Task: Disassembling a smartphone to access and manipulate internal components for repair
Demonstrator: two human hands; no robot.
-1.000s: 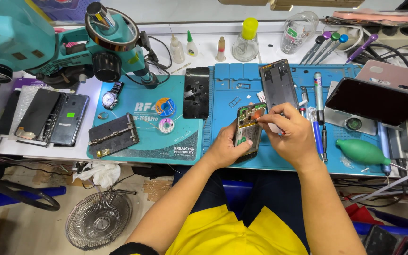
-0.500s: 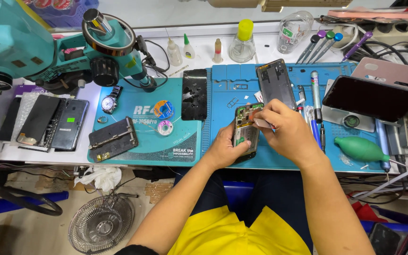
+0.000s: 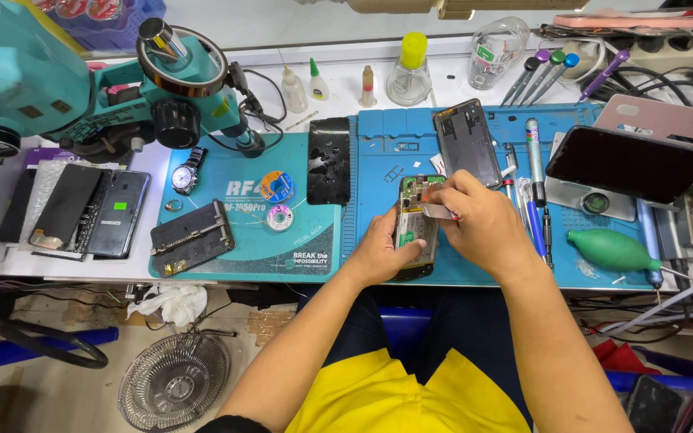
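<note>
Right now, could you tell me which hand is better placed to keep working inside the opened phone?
Probably the right hand: its fingertips pinch a small pale piece over the opened phone, while the left hand grips the phone's lower edge, steadying it.

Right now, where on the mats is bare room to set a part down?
Bare teal mat between wristwatch and solder wick spools; blue mat between cracked screen and opened phone. Crowded right of the right hand: screwdrivers, green blower.

Around the opened phone point(image 3: 416, 228), bare blue mat point(image 3: 378, 160) lies open at twelve o'clock, between the black screen panel point(image 3: 329, 160) at ten and the phone frame point(image 3: 467, 143) at one. At three o'clock, screwdrivers point(image 3: 532, 172) and the green blower point(image 3: 613, 250) crowd the tabletop point(image 3: 451, 80).
</note>
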